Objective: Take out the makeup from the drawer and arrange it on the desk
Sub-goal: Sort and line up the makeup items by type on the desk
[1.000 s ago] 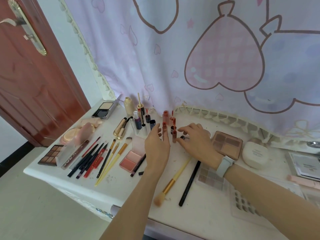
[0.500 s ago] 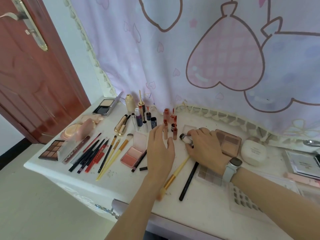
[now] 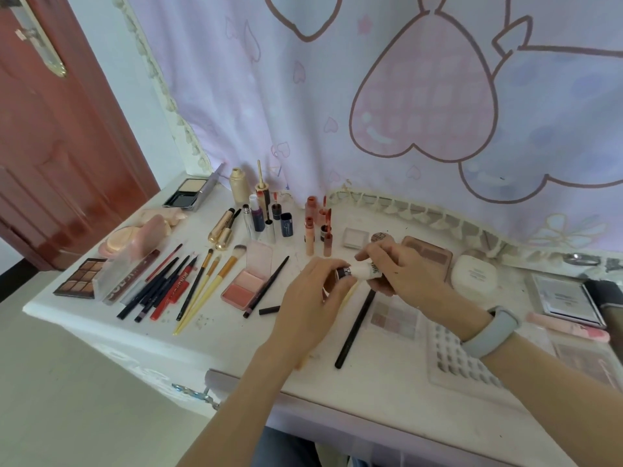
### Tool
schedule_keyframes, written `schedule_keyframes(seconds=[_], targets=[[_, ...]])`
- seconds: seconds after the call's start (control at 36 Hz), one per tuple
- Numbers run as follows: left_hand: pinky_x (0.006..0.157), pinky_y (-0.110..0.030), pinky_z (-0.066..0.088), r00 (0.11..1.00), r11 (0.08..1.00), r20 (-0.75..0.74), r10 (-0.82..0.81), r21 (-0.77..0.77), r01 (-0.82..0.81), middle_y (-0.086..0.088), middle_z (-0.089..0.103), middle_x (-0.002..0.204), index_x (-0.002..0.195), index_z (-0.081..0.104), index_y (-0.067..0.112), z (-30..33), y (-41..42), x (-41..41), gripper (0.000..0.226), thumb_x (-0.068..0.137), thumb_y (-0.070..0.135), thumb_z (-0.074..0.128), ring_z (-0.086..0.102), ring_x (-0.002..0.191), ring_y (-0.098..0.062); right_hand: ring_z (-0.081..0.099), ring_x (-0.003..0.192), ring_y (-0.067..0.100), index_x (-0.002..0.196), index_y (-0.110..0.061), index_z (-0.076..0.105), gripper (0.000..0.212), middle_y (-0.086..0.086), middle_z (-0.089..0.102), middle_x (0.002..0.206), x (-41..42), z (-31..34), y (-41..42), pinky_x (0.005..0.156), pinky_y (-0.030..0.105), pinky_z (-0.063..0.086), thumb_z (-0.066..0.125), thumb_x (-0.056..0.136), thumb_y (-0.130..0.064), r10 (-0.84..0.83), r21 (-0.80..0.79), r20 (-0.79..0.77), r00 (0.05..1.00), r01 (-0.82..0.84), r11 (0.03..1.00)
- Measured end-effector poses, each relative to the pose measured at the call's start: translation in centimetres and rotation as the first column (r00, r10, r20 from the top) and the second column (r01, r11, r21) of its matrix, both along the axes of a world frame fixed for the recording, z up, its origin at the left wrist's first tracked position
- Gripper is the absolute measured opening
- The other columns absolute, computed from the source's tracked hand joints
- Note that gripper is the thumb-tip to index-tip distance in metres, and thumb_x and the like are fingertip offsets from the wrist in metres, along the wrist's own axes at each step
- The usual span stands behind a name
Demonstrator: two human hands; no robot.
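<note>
- The person held a small white tube (image 3: 362, 270) with a dark cap in both hands, just above the white desk (image 3: 236, 345) and just in front of the cluster of upright coral lip tints (image 3: 318, 227).
- The right hand (image 3: 404, 274) gripped the tube's white body, fingers curled over it; a pale blue wristband (image 3: 490, 330) sat on that wrist.
- The left hand (image 3: 317, 298) pinched the dark cap end, fingers bent round it.
- Directly below the tube lay a long black pencil (image 3: 355, 326), running from near the hands toward the desk's front edge.
- Left of the tube sat an open blush compact (image 3: 247, 281), its clear lid raised, with a thin dark liner (image 3: 266, 287) lying along its right side and a small black cap (image 3: 269, 310) close by.
- Farther left of the tube, three yellow-handled brushes (image 3: 209, 288) lay side by side, then a bunch of black and red pencils (image 3: 161, 288), then a brown eyeshadow palette (image 3: 79, 278) near the desk's left end.
- Behind the tube and to its left stood a group of small bottles and tubes (image 3: 266, 217), and two gold mascara tubes (image 3: 224, 227) lay beside them.
- Just right of the tube was a rose-brown palette (image 3: 431, 254), then a white oval case (image 3: 473, 273).
- A curtain printed with pink hearts (image 3: 424, 99) hung behind the desk.
</note>
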State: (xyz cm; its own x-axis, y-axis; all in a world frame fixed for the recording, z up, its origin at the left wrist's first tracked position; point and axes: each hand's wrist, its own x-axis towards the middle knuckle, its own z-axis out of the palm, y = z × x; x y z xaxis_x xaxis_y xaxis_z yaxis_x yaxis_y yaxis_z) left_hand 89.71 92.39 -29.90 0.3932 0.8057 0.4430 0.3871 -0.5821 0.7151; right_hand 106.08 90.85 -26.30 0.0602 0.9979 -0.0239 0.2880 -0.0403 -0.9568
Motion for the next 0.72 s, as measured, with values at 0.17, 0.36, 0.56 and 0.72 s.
schedule_keyframes(seconds=[0.17,0.36,0.56,0.72], targets=[[0.049,-0.024,0.027,0.974,0.976,-0.144,0.174,0.155,-0.151,0.009,0.038,0.067,0.080,0.046,0.016,0.5,-0.7,0.1,0.045,0.091,0.048,0.017,0.034,0.054,-0.009,0.049,0.055,0.004,0.080,-0.022,0.060,0.030,-0.006,0.050,0.068,-2.1,-0.4,0.0,0.056,0.024,0.048,0.037,0.099,-0.020,-0.162,0.039,0.007,0.987,0.162,0.986],[0.046,-0.021,0.024,0.967,0.964,0.081,0.242,-0.134,-0.230,0.011,0.032,0.048,0.058,0.036,0.025,0.7,-0.6,0.2,0.043,0.101,0.025,0.030,0.033,0.046,-0.008,0.036,0.041,0.007,0.111,-0.031,0.049,0.025,-0.009,0.041,0.054,-3.0,-0.7,-0.6,0.039,0.015,0.026,0.033,0.100,-0.016,-0.140,0.458,0.219,0.966,0.026,0.889],[0.045,-0.019,0.027,0.966,0.964,0.011,0.260,-0.052,-0.259,0.009,0.030,0.051,0.062,0.040,0.017,0.8,0.5,-1.3,0.039,0.097,0.028,0.032,0.028,0.045,-0.009,0.047,0.091,-0.001,0.121,-0.037,0.041,0.048,-0.009,0.043,0.110,-1.9,0.0,-1.2,0.077,0.016,0.044,0.046,0.092,0.001,0.121,0.329,0.242,0.963,-0.199,0.923],[0.046,-0.018,0.032,0.970,0.969,-0.006,0.245,0.044,-0.244,0.010,0.028,0.050,0.059,0.030,0.029,0.8,0.3,-1.4,0.040,0.097,0.028,0.038,0.039,0.048,-0.006,0.048,0.046,0.002,0.091,-0.014,0.064,0.035,-0.013,0.061,0.059,-1.9,0.0,-0.6,0.051,0.016,0.040,0.034,0.099,-0.030,0.116,0.110,0.259,0.959,-0.149,0.983]])
